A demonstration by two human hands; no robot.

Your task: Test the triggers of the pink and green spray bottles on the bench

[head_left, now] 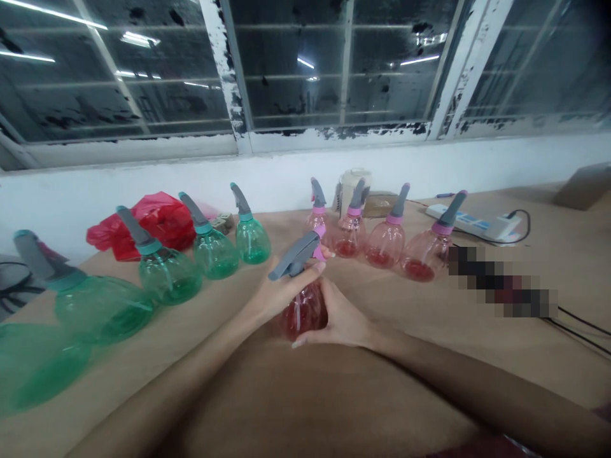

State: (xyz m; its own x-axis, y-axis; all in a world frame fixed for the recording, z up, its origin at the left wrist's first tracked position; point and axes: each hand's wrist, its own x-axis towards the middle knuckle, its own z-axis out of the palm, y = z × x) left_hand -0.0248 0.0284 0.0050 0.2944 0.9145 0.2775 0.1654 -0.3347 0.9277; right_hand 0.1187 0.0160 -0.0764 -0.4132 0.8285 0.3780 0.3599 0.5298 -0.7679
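Note:
A pink spray bottle (301,313) with a grey and pink trigger head (296,253) stands on the table in front of me, some dark pink liquid in it. My left hand (286,289) is closed around its neck, just under the trigger head. Around the right side of its body curls my right hand (346,316), thumb toward me. Beyond my hands, several more pink spray bottles (384,245) stand in a row to the right. Several green spray bottles (170,280) form another row on the left, the nearest cut off by the frame's edge.
A crumpled red plastic bag (155,222) lies behind the green bottles. At the back stand a whitish container (353,181) and a small brown box (382,203). A white power strip (477,222) with cables lies right, near a cardboard box (585,186). Windows line the wall (286,168).

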